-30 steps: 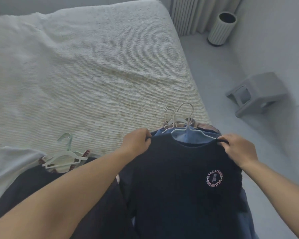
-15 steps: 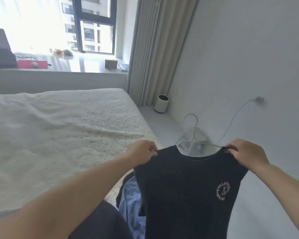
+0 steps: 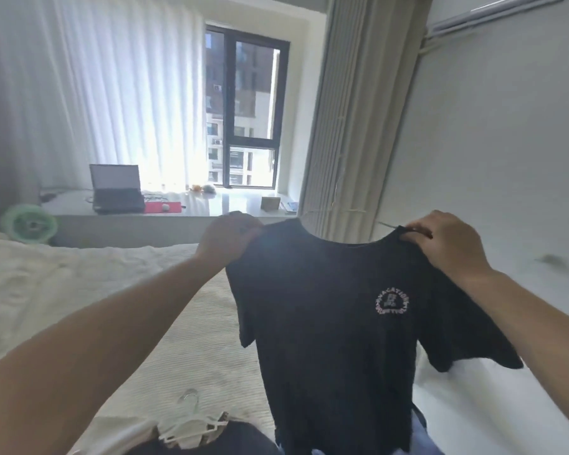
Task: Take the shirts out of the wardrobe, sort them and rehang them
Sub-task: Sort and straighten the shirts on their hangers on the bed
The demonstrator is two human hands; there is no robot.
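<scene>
A black T-shirt (image 3: 329, 323) with a round pink-and-white chest logo hangs in the air in front of me, over the bed's right side. My left hand (image 3: 225, 238) grips its left shoulder and my right hand (image 3: 447, 241) grips its right shoulder, holding it spread out and raised. No hanger shows in its neck opening. Below, on the bed, a pile of shirts on pale hangers (image 3: 191, 425) lies at the bottom edge. A blue garment (image 3: 424, 435) peeks out under the black shirt's hem.
The bed (image 3: 79, 290) with a cream textured cover fills the lower left. Behind it a window ledge carries a laptop (image 3: 115, 188) and small items. A green round object (image 3: 28, 223) sits at far left. Curtains (image 3: 342, 126) and a white wall stand to the right.
Both hands have lifted the black T-shirt off the pile to chest height. The white hanger seen in its neck half a second ago is no longer visible. My view has tilted upward.
</scene>
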